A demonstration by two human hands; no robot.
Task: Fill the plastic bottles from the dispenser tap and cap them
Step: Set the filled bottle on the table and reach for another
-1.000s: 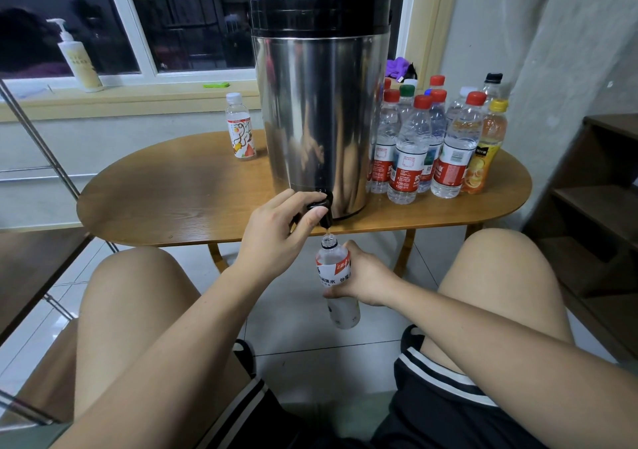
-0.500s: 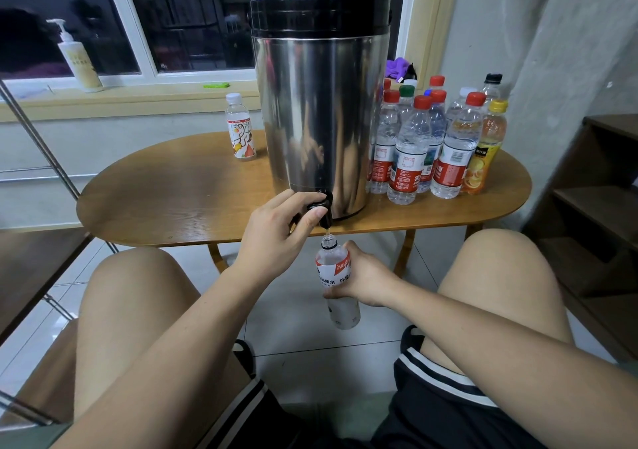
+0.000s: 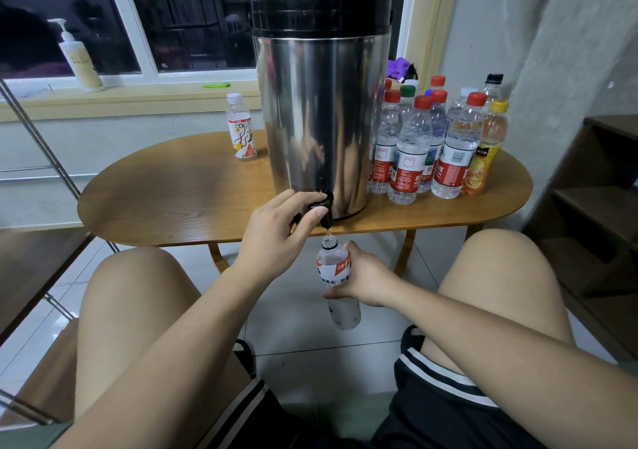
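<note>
A tall steel dispenser [image 3: 319, 103] with a black lid stands on the wooden table [image 3: 179, 193]. Its black tap [image 3: 324, 208] juts over the table's front edge. My left hand [image 3: 276, 233] grips the tap lever. Below the spout, my right hand [image 3: 362, 276] holds an uncapped clear bottle [image 3: 336, 283] with a red and white label, mouth right under the tap. A thin stream of water runs into it. Several capped bottles [image 3: 428, 145] cluster to the right of the dispenser. One small capped bottle [image 3: 241, 127] stands alone to its left.
My bare knees flank the bottle below the table edge. A pump bottle [image 3: 77, 58] and a green object [image 3: 216, 85] rest on the window sill. Wooden shelves [image 3: 600, 207] stand at the right, a metal-framed shelf [image 3: 31, 262] at the left. The floor is tiled.
</note>
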